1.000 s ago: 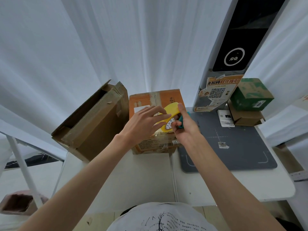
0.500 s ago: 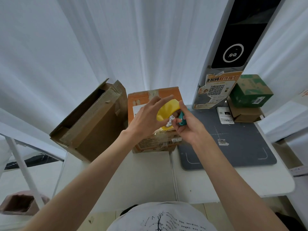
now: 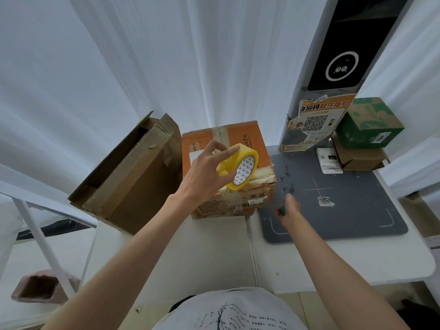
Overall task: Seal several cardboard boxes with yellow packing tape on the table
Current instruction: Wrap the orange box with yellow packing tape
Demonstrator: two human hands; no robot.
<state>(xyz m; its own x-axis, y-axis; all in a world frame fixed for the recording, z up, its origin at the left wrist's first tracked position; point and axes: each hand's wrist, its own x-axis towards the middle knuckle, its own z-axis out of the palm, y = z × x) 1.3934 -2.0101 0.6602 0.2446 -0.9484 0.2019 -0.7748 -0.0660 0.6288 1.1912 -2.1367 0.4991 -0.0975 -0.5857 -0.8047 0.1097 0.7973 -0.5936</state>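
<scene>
L hand [image 3: 204, 172] grips the yellow tape roll [image 3: 239, 166] w/ curled fingers, held just above the orange box [image 3: 257, 148] on the desk [image 3: 214, 253]. R hand [image 3: 289, 209], blurred, is closed round a small green tool [image 3: 282, 210] over the grey mat [image 3: 345, 206], well apart from the roll.
</scene>
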